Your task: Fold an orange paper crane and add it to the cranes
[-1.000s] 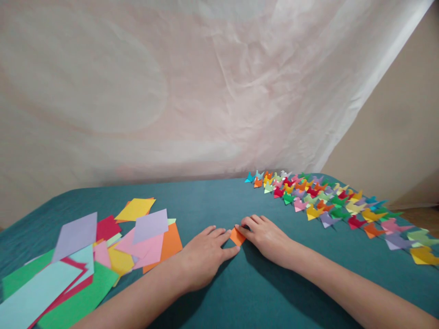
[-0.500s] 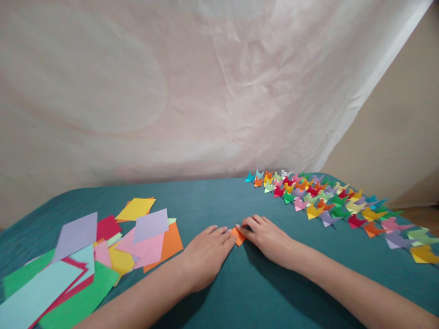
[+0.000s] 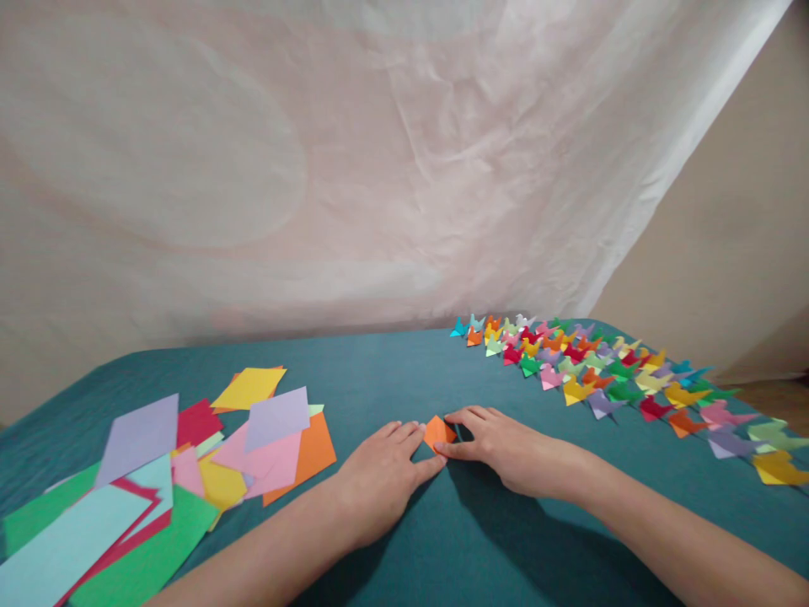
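A small folded piece of orange paper [image 3: 438, 433] lies on the table between my hands, its visible face diamond-shaped. My left hand [image 3: 387, 474] rests at its left side, with the fingertips at the upper left edge and the thumb stretched to the bottom corner. From the right, my right hand [image 3: 502, 445] grips the paper, index finger at the upper edge and thumb near the bottom corner. Both thumbs nearly meet there. The fingers partly cover the paper's edges, and its underside is hidden.
Loose coloured sheets overlap at the left, including a lilac sheet [image 3: 140, 440], a yellow sheet [image 3: 249, 389] and a green sheet [image 3: 158, 552]. Rows of small folded paper birds [image 3: 623, 392] stand at the right on the dark green cloth [image 3: 354, 371]. A pale curtain [image 3: 316, 169] hangs behind.
My left thumb has spread away from its fingers to the paper's bottom corner. The right index finger and thumb have parted around the paper, showing more of its orange face.
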`<state>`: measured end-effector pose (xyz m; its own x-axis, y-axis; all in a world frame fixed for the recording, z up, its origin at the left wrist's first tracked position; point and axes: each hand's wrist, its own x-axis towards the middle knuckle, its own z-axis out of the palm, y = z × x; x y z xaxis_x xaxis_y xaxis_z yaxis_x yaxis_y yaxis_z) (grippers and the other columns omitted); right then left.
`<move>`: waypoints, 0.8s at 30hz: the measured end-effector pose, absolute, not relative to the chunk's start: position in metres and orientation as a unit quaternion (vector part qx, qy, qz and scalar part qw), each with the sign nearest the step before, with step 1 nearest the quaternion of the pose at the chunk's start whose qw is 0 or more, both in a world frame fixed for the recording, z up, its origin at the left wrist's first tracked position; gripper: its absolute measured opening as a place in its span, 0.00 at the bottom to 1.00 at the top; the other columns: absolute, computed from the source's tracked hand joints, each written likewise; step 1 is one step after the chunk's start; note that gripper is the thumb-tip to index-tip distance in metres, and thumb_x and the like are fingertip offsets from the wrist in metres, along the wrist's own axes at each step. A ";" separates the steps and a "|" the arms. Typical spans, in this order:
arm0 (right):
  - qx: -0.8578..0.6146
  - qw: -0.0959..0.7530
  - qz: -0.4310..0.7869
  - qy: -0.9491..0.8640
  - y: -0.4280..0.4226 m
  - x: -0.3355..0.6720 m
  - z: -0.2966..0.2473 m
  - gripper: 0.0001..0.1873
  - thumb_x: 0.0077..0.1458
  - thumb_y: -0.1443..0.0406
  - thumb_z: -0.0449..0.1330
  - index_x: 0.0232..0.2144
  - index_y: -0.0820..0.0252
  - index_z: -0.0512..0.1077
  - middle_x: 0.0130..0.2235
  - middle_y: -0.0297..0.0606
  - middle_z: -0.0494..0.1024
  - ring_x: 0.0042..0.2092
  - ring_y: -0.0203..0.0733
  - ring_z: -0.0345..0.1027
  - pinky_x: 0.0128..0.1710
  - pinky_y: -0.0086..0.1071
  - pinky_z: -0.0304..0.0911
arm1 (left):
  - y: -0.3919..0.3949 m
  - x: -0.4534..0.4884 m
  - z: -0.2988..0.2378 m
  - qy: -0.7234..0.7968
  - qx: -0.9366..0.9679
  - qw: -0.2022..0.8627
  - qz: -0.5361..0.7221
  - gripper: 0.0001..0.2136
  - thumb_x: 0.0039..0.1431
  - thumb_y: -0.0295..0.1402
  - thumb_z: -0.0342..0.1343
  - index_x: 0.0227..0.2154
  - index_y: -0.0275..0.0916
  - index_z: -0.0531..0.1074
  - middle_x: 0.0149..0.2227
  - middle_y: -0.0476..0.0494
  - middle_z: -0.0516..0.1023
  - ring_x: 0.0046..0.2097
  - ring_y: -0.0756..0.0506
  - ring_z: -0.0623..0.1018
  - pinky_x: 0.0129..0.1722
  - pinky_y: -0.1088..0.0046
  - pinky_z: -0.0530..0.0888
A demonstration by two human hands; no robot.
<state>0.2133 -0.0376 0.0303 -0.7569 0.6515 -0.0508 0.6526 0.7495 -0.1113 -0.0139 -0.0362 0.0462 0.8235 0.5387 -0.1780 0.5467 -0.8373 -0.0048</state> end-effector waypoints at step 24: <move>0.399 -0.050 0.062 0.913 -0.022 0.201 -0.002 0.18 0.59 0.70 0.51 0.52 0.58 0.64 0.44 0.44 0.68 0.43 0.45 0.60 0.42 0.37 0.60 | -0.043 0.001 0.027 0.342 0.939 0.001 -0.047 0.19 0.58 0.24 0.44 0.53 0.29 0.63 0.56 0.27 0.64 0.57 0.37 0.65 0.55 0.57 0.62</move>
